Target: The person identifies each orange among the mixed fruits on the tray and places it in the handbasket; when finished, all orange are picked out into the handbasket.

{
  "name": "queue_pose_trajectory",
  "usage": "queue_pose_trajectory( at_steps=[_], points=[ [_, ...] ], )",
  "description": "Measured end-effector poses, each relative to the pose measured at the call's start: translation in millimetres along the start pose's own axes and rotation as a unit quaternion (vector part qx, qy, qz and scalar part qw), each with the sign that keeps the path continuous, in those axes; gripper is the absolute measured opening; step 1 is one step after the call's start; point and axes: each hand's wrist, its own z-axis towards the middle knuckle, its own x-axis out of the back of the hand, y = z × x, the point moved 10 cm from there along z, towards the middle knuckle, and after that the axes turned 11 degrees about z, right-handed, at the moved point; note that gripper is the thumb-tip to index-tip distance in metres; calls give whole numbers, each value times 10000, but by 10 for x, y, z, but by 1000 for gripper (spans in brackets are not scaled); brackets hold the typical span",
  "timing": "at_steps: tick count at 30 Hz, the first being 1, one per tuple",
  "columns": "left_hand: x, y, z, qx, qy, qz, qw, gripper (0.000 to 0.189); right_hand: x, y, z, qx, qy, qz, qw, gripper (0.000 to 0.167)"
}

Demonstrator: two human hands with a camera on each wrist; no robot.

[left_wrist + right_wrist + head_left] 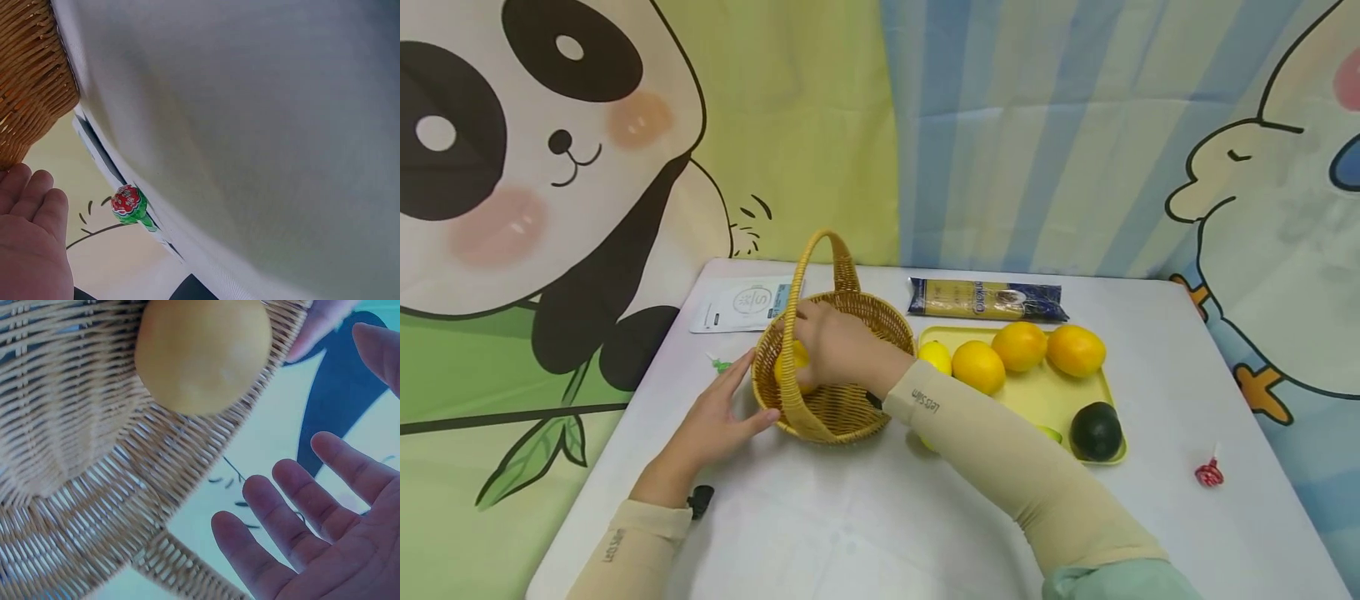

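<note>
A woven wicker basket point(850, 417) with a tall arched handle point(846, 271) stands left of the table's middle. Inside it, against the wall, lies a round yellow-orange fruit point(203, 356). My right hand point(844, 346) reaches over the basket beneath the handle. The right wrist view shows its fingers point(269, 500) spread and apart from the fruit, with nothing in them. My left hand point(718, 425) is at the basket's near left side, fingers straight, fingertips point(42, 181) right at the wicker.
Right of the basket, a yellow tray point(1037, 400) bears several orange fruits point(977, 367), a lemon point(935, 356) and an avocado point(1096, 432); my right forearm covers part. Behind are a pasta packet point(988, 300) and white pouch point(741, 306). Lollipops lie left point(129, 205) and right point(1209, 473).
</note>
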Motion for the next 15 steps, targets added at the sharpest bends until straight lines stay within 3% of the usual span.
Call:
queue_pose_trajectory(
  at_steps=[3, 10, 15],
  points=[
    [4, 2, 2, 2, -27, 19, 10000, 113, 105, 12, -69, -89, 23, -17, 10000, 67],
    [4, 7, 6, 11, -86, -10, 10000, 115, 307, 103, -264, -301, 137, 110, 9994, 80],
    [-9, -10, 5, 17, -69, -17, 10000, 116, 459, 200, -462, -310, 418, 437, 9977, 78]
  ],
)
